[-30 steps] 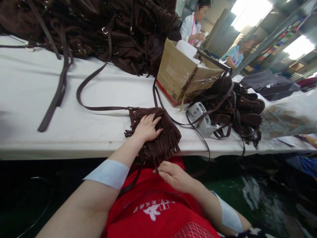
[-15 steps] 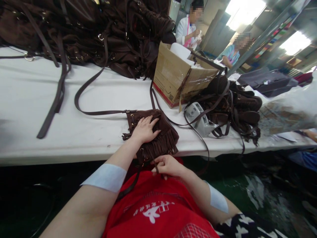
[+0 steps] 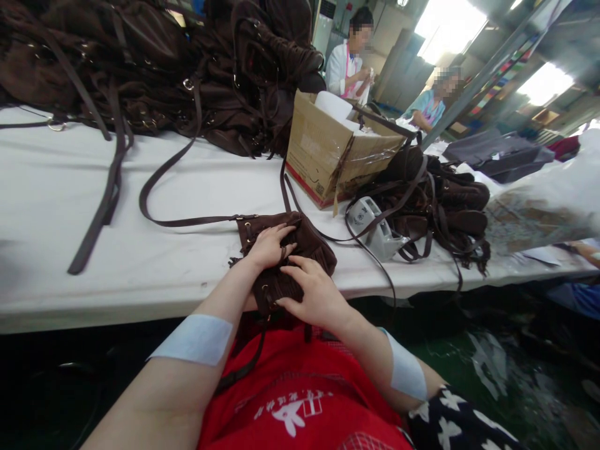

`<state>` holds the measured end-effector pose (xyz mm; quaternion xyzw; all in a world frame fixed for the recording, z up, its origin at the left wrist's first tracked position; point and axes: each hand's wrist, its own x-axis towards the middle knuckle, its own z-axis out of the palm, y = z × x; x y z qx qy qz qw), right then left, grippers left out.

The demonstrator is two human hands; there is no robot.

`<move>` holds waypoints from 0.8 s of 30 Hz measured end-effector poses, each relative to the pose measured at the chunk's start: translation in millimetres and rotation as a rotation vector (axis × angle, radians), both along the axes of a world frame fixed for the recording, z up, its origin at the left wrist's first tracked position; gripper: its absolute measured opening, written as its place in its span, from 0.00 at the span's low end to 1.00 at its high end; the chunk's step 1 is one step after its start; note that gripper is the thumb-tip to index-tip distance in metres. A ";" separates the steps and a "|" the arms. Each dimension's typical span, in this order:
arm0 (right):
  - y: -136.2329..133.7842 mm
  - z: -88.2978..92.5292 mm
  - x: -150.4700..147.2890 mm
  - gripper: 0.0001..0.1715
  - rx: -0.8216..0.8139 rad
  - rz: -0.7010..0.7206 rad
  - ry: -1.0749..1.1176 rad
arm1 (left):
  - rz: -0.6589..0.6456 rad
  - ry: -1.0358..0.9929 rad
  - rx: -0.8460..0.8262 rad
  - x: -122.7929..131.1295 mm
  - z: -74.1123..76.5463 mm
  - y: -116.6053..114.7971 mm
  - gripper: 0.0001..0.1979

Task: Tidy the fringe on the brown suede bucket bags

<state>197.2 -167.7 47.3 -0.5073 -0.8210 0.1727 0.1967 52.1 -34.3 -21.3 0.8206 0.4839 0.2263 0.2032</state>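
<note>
A small dark brown fringed handbag (image 3: 315,236) lies at the table's front edge, its strap (image 3: 197,221) looping off to the left. My left hand (image 3: 270,245) rests on top of the bag with fingers stretched over the fringe; a dark strand shows by its thumb. Close beside it, my right hand (image 3: 315,292) is over the bag's near side, fingers apart and fingertips at the fringe. Part of the bag is hidden under both hands.
Dark brown bags (image 3: 159,75) are heaped at the back left of the white table (image 3: 60,187). An open cardboard box (image 3: 319,147), a grey tape dispenser (image 3: 375,228) and more brown bags (image 3: 462,194) stand to the right. Two people (image 3: 351,59) work beyond.
My right hand has moved up from the bag's lower edge onto its fringe, letting go of a dark strap or strand. My left hand has stayed on the bag, its fingers slightly drawn together.
</note>
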 end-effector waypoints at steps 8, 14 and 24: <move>8.5 -7.3 -22.2 0.20 -0.046 0.189 -0.368 | 0.045 -0.043 0.056 2.3 1.3 -2.7 0.22; -27.0 -2.3 2.1 0.25 -0.324 0.390 -0.309 | 0.054 0.031 0.076 3.1 2.9 -6.2 0.23; -62.9 33.6 47.8 0.19 -0.722 0.492 0.214 | 0.055 0.073 0.108 3.8 -0.3 -5.9 0.23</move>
